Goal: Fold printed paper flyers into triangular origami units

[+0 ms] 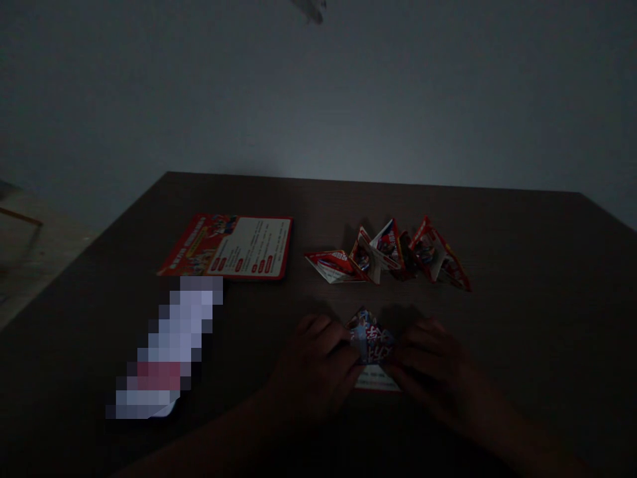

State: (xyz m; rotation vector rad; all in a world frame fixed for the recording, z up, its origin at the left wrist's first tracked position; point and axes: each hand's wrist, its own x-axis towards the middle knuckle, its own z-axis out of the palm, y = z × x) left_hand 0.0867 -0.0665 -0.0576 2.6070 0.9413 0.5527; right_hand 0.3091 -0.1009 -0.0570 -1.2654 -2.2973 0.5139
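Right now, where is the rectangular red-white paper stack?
In the head view, the stack lies left of the folded red paper shapes, on the dark table.

Bright pixelated phone (166, 352), dark tabletop (259, 318) beneath, grey wall (348, 99) behind

A dimly lit indoor room is shown, seemingly domestic, though an office cannot be ruled out. A dark wood-grained table (279, 199) is backed by a plain wall (348, 106) (marked near the top by a patch (312, 10) too dim to be named). Printed cards (249, 249) and a bright pixelated object (169, 352) are laid on the table, and pale floor (34, 249) is glimpsed at the left.
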